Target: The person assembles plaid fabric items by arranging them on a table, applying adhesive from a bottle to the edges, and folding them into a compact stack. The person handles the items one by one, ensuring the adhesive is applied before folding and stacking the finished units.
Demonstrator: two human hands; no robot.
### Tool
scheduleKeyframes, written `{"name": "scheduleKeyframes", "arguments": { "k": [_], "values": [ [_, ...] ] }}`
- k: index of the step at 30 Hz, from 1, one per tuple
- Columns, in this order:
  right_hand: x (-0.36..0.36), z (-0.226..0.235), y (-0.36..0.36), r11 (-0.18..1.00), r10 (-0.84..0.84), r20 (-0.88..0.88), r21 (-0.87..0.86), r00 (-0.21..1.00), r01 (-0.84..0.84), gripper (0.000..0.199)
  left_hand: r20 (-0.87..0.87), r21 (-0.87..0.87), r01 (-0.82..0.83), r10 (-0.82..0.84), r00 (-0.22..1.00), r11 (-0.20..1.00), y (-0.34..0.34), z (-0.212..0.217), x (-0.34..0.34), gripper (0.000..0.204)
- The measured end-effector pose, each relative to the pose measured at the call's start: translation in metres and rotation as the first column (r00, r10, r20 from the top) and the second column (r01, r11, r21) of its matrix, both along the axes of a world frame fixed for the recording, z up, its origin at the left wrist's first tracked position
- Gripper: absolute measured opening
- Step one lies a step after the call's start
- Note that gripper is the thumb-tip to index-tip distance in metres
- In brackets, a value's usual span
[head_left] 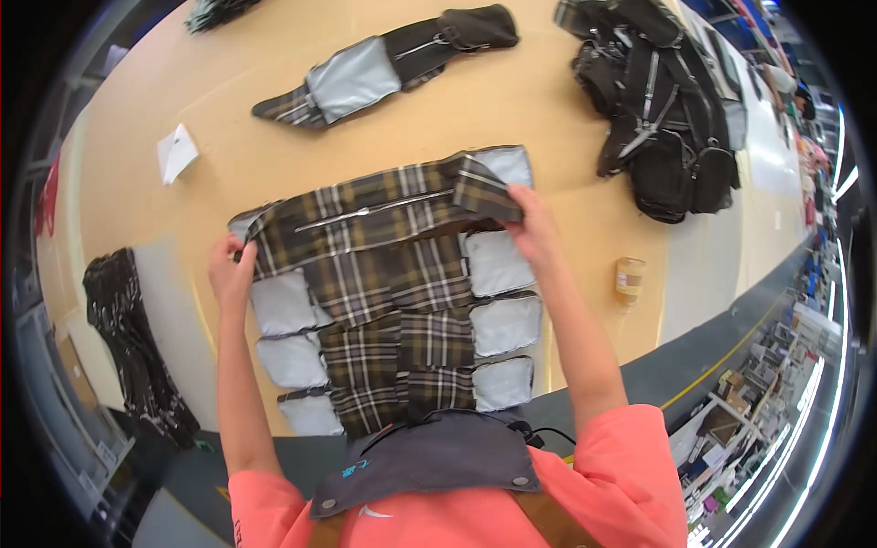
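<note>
A long plaid fabric panel with a zipper (384, 208) spans the table in front of me, held at both ends. My left hand (230, 267) is closed in a pinch on its left end. At the other end, my right hand (537, 228) grips a corner, which is folded over. Nearer to me, several similar plaid pieces (437, 338) overlap in rows. Silver lining flaps (504, 325) stick out along their right side, and more silver flaps (290, 359) along their left. The nearest pieces reach my dark apron (429, 461).
Beyond the panel lies a plaid and black piece with a silver patch (356, 78). A heap of black zippered bags (671, 137) sits far right. A small yellowish jar (629, 279), a folded white card (176, 153) and a dark fabric bundle (132, 338) are on the table (585, 210).
</note>
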State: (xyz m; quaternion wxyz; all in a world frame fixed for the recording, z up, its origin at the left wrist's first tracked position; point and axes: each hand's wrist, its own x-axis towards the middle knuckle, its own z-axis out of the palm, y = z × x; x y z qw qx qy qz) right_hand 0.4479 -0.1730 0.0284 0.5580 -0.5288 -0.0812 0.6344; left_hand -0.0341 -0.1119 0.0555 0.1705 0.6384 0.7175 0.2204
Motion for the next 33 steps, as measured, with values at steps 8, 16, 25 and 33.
{"name": "scheduleKeyframes", "arguments": {
  "k": [8, 16, 25, 33],
  "values": [
    [-0.054, 0.03, 0.005, 0.951, -0.12, 0.919, 0.215, 0.376, -0.222, 0.042, 0.745, -0.225, -0.045, 0.202, 0.635, 0.973, -0.008, 0.056, 0.114, 0.048],
    [-0.037, -0.015, 0.003, 0.839, 0.006, 0.993, -0.067, -0.114, -0.539, 0.035, 0.465, -0.154, 0.207, -0.113, 0.878, 0.966, -0.022, -0.005, 0.173, 0.056],
    [-0.087, 0.04, 0.018, 0.96, -0.026, 0.902, 0.142, 0.432, -0.239, 0.015, 0.438, -0.114, 0.266, -0.192, 0.878, 0.957, -0.026, -0.005, 0.159, 0.035],
    [-0.114, 0.043, 0.053, 0.761, 0.313, 0.742, 0.178, 0.593, -0.624, 0.028, 0.556, -0.014, 0.163, -0.127, 0.822, 0.987, 0.002, 0.012, 0.165, 0.035]
  ]
}}
